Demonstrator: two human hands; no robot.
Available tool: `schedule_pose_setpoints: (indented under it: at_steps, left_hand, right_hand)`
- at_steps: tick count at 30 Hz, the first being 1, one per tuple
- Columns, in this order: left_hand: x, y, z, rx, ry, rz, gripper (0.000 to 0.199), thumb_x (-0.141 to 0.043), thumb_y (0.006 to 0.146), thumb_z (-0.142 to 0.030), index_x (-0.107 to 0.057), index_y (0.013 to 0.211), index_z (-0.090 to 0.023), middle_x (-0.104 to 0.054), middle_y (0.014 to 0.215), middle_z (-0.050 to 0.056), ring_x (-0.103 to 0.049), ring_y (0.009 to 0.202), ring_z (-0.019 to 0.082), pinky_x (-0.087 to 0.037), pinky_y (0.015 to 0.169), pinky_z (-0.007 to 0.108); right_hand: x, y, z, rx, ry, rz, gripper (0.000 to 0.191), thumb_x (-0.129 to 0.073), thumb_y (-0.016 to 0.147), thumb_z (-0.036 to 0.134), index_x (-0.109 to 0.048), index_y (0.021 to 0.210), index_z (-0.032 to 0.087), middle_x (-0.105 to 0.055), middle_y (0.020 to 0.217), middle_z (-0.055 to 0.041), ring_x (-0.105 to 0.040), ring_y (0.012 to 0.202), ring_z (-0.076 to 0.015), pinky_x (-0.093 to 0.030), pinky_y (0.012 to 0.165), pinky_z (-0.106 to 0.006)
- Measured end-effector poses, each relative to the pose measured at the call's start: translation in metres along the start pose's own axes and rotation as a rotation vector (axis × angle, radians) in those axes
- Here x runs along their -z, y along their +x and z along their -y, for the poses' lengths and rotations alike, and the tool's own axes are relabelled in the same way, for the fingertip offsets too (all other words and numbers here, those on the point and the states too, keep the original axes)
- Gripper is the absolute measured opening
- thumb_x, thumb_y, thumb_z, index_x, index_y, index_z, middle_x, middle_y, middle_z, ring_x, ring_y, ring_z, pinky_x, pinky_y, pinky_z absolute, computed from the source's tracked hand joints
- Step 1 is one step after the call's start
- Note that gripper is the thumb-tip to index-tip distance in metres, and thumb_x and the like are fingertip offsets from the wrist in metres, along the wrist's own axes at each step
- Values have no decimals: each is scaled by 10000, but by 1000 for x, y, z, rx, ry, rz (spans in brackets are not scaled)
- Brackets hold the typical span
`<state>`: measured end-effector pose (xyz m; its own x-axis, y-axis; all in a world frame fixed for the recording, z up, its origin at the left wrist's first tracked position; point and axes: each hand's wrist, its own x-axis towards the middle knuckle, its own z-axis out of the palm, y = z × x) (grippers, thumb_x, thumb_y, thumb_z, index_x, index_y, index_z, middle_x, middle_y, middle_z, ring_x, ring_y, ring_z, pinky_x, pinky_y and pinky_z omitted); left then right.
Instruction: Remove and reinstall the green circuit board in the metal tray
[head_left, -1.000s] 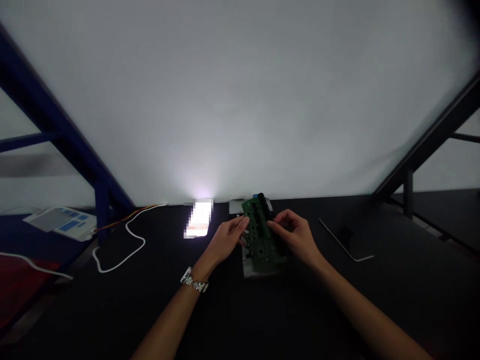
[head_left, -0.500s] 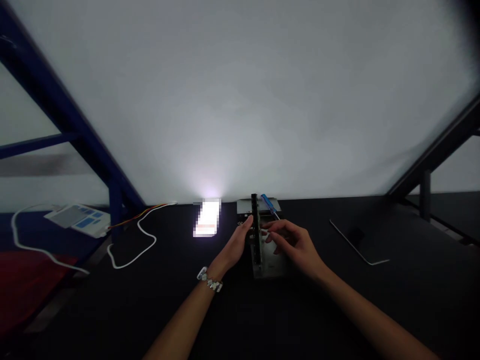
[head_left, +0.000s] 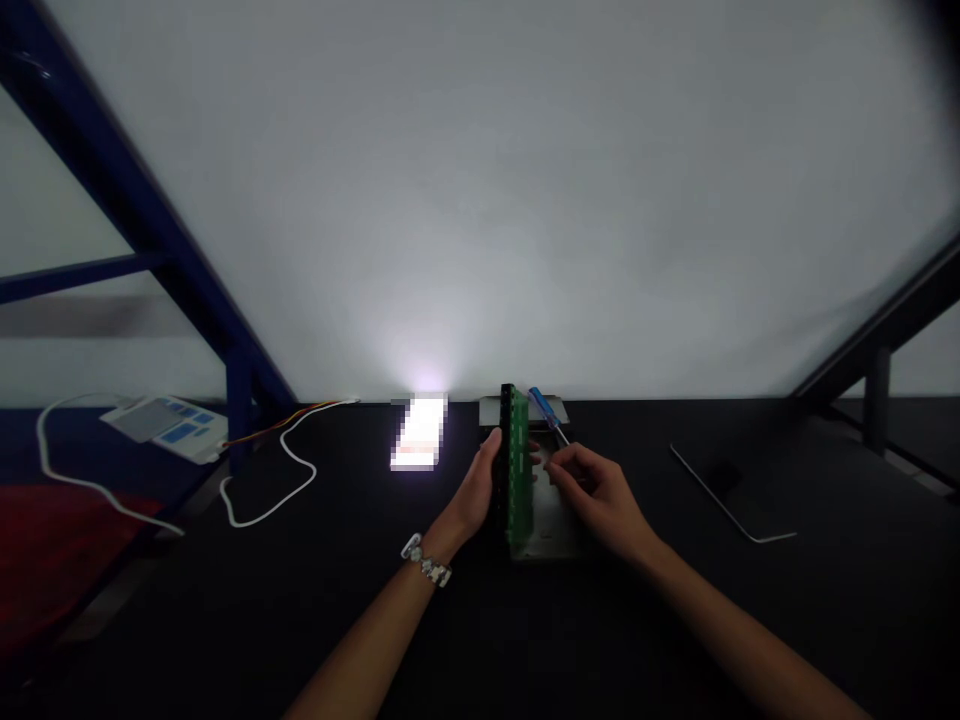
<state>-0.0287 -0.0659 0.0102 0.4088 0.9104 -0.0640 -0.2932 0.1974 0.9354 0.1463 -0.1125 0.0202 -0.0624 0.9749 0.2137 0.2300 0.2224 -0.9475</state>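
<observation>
My left hand (head_left: pixel 474 492) grips a circuit board (head_left: pixel 520 465) from its left side. The board is tilted up on edge, with its green face to the right and a black strip of connectors along its left edge. Below it lies a flat grey metal plate (head_left: pixel 551 540). My right hand (head_left: pixel 596 492) is just right of the board, over the plate, with thumb and forefinger pinched together. Whatever is between those fingertips is too small to make out. A screwdriver (head_left: pixel 545 407) with a blue handle rests at the plate's far end, its tip behind my right hand.
Left of the board a bright, pixelated panel (head_left: pixel 420 432) lies on the black table (head_left: pixel 570 650). Further left are a white cable (head_left: pixel 311 470) and a white card with blue patches (head_left: pixel 174 425). A bent metal rod (head_left: pixel 712 497) lies on the right. Blue frame beams (head_left: pixel 150 220) flank the wall.
The board has turned, so more of its green face shows. My right hand's fingers have closed from a loose curl into a pinch. The view has shifted slightly.
</observation>
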Motion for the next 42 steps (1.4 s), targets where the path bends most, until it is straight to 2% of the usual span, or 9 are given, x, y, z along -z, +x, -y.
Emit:
schedule_pose_setpoints:
  at_steps: [5,10,14,18,23,29,34,37,42]
  left_hand:
    - [-5,1,-2,-208,231,-14,614,-612,850,-547,-504,1351,-208,-658,1160,107,-626,1015,242,-495,869,373]
    - [-8,2,0,-277,319,-68,642,-625,858,-508,-443,1398,-212,-627,1217,118,-606,1056,253,-492,889,394]
    - [-9,-1,-5,-320,478,-159,653,-637,853,-494,-437,1408,-214,-624,1188,122,-582,1077,264,-469,932,430]
    - [-7,-4,-12,-370,599,-233,687,-641,845,-491,-406,1438,-234,-582,1186,127,-566,1052,265,-532,765,363]
    - [-2,-5,-21,-428,598,-223,569,-551,912,-442,-427,1433,-251,-558,1176,121,-564,992,239,-523,611,282]
    - [4,-8,-33,-479,580,-66,518,-498,947,-350,-409,1454,-296,-590,1144,80,-572,900,192,-509,755,341]
    - [10,-10,-39,-394,519,101,527,-585,900,-333,-470,1413,-300,-612,1200,102,-596,1017,255,-515,852,441]
    - [13,-9,-36,-307,484,232,631,-689,830,-312,-461,1417,-303,-585,1291,128,-571,1147,312,-494,924,513]
    - [22,-4,-17,-236,522,255,867,-817,699,-258,-394,1452,-332,-481,1423,148,-463,1301,360,-382,1049,602]
  right_hand:
    - [0,-1,6,-2,50,34,222,-632,871,422,-609,926,208,-542,726,14,-483,631,-130,-377,562,-252]
    - [5,1,8,6,81,94,277,-716,807,397,-595,985,222,-570,765,9,-522,651,-135,-412,575,-257]
    - [9,1,9,12,63,63,244,-722,807,375,-598,951,221,-566,742,17,-520,633,-122,-410,562,-250]
    - [14,2,8,19,34,0,221,-689,832,388,-619,949,214,-559,715,17,-520,624,-126,-410,551,-251]
    - [19,8,-2,-13,-39,-106,293,-670,832,440,-647,987,193,-616,744,-12,-565,642,-156,-443,567,-275]
    - [13,12,-12,-82,-3,-46,341,-662,817,485,-653,955,173,-666,769,-32,-598,629,-175,-472,537,-284]
    - [10,15,-10,16,-81,-40,282,-599,880,408,-663,1025,175,-720,897,-72,-675,808,-232,-534,705,-343]
    - [9,20,-5,108,-91,-49,280,-565,911,348,-642,1132,195,-719,1038,-85,-684,934,-244,-527,835,-375]
    - [7,28,4,237,-35,-14,299,-602,892,301,-605,1187,253,-659,1235,-81,-633,1119,-257,-492,949,-411]
